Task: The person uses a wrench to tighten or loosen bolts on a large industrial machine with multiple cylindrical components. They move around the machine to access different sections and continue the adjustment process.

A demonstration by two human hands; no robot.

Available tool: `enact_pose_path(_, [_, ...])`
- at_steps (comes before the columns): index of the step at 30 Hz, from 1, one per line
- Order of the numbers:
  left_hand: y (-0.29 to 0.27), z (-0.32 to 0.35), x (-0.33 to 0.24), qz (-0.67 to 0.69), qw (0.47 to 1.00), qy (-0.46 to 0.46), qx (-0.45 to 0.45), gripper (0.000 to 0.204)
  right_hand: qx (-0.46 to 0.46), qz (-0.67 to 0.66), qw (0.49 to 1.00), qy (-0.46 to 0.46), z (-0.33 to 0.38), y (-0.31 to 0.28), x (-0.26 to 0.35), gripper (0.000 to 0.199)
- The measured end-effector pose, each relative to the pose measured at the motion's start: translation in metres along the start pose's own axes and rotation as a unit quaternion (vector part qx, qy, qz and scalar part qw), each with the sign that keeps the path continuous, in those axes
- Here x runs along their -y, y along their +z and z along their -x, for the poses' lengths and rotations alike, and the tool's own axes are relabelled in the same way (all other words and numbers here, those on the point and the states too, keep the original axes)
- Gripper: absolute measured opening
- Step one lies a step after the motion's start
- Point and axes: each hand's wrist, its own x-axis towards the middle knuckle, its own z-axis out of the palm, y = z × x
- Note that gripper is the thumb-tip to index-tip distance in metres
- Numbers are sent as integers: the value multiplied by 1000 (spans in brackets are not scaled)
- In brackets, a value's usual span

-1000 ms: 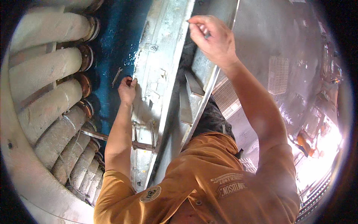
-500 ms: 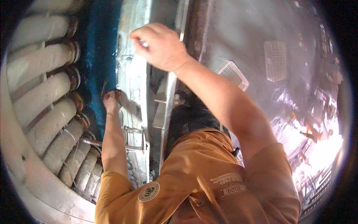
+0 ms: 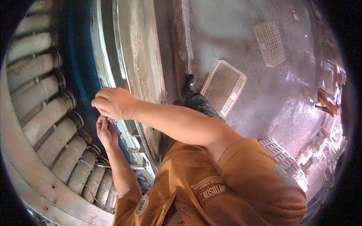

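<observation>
Head view: we see row of pale tubes [image 3: 48, 116] at far left; blue strip [image 3: 81, 56] runs beside them, nearest thing to our hands; left hand [image 3: 107, 132], fingers curled; right hand [image 3: 115, 103] curled just above it in view; we can't tell whether either grips anything; metal beam [image 3: 141, 49] next; white crate [image 3: 223, 84] on grey floor [image 3: 252, 109]; second crate [image 3: 270, 43] farther right.

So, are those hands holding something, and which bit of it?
It can't be told: the right hand is close to the left hand, and no held thing shows clearly.
</observation>
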Motion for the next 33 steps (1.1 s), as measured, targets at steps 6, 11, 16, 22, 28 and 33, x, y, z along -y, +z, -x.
enact_pose_path(6, [76,0,-50,-11,999,31,23,11,85,-161,968,170,-21,-23,-3,12])
enact_pose_path(11, [157,-13,-75,-48,993,71,80,9,102,-248,935,231,-68,-126,-8,21])
enact_pose_path(16, [288,-52,-86,-122,980,89,133,7,56,-130,955,260,-127,-262,-83,22])
enact_pose_path(22, [461,-128,-112,-147,967,56,200,4,-176,37,862,474,-73,-489,-253,24])
enact_pose_path(28, [622,-196,-144,-196,935,75,286,6,-171,284,656,678,236,-670,-270,31])
enact_pose_path(33, [744,-243,-112,-178,933,80,302,9,-260,68,477,837,273,-637,-229,32])
